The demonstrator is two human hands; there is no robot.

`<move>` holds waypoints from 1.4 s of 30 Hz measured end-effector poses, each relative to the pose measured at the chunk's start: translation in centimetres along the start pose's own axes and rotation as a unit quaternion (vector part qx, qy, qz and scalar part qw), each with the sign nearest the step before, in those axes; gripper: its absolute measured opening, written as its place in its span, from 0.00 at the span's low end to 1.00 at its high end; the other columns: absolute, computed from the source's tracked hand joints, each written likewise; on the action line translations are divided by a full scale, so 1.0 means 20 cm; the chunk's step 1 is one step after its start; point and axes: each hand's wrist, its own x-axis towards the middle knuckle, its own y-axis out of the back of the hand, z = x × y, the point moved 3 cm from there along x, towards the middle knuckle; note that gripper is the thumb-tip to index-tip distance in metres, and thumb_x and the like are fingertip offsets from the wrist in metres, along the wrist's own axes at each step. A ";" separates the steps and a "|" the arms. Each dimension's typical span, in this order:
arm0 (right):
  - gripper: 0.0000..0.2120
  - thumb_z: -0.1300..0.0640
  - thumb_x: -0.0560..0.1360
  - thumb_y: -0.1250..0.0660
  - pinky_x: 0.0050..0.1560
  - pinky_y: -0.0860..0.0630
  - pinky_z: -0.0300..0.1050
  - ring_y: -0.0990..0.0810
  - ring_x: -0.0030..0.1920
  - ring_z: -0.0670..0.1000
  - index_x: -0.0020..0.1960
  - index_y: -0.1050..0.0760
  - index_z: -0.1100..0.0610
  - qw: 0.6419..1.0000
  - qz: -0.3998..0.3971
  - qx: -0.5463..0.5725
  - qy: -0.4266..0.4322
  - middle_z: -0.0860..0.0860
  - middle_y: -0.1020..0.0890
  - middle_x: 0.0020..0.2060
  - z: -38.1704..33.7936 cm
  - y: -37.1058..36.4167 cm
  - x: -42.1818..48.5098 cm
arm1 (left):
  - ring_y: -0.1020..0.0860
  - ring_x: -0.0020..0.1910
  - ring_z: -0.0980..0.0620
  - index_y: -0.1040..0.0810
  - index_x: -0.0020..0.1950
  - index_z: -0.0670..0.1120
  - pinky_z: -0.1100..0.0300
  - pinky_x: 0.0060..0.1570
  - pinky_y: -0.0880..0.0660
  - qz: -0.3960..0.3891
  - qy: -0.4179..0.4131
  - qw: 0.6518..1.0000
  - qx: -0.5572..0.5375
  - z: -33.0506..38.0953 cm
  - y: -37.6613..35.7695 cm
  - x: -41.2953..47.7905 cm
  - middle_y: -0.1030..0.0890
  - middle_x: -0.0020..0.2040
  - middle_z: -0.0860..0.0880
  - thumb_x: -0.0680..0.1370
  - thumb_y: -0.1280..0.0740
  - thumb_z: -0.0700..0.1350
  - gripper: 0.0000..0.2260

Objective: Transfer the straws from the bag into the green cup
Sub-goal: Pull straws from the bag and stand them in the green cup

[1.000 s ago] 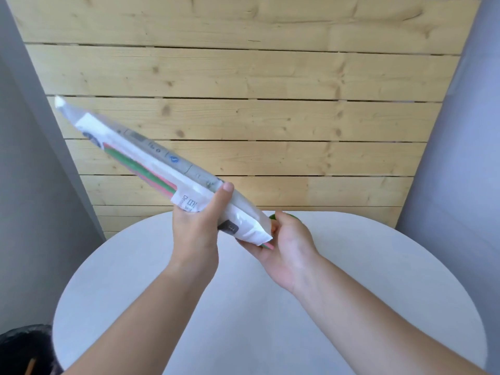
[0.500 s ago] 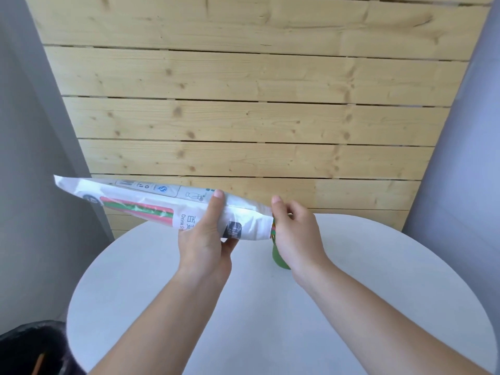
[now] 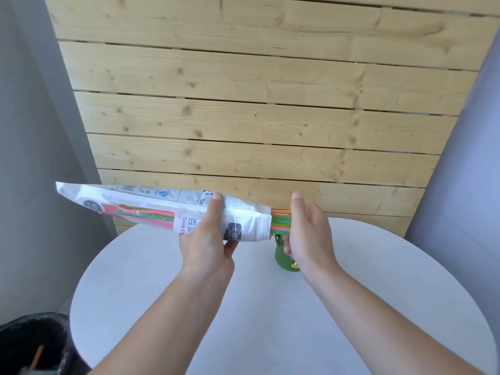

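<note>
Behind the round white table point(image 3: 378, 307), pale wood planks point(image 3: 270, 117) span grey walls point(image 3: 32, 131).

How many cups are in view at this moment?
1. The green cup stands on the round white table, below the straws sticking out of the bag, partly hidden behind the right hand. None other shows.

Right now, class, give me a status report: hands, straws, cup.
Left hand grips bag. Right hand flat against straws poking out. Cup behind right hand, partly hidden.
</note>
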 end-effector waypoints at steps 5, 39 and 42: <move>0.21 0.42 0.79 0.37 0.29 0.32 0.44 0.29 0.27 0.50 0.36 0.30 0.57 0.994 0.002 -0.084 0.064 0.44 0.27 0.24 0.00 0.01 0.01 | 0.15 0.51 0.46 0.20 0.66 0.43 0.50 0.50 0.15 0.009 0.009 1.000 -0.001 -0.02 0.00 0.03 0.14 0.57 0.47 0.72 0.19 0.48 0.25; 0.17 0.51 0.79 0.32 0.18 0.39 0.36 0.32 0.15 0.50 0.34 0.30 0.54 0.996 0.029 0.086 -0.007 0.46 0.29 0.19 0.01 0.13 0.14 | 0.13 0.52 0.48 0.21 0.64 0.47 0.48 0.50 0.15 0.025 0.035 0.998 -0.041 -0.06 0.00 0.11 0.13 0.56 0.48 0.74 0.20 0.46 0.21; 0.16 0.52 0.78 0.31 0.18 0.40 0.34 0.33 0.15 0.50 0.35 0.29 0.56 0.994 0.037 0.103 -0.007 0.49 0.28 0.21 0.00 0.18 0.19 | 0.13 0.50 0.49 0.21 0.64 0.47 0.50 0.47 0.15 0.029 0.037 0.997 -0.054 -0.04 0.00 0.14 0.13 0.56 0.48 0.74 0.20 0.46 0.20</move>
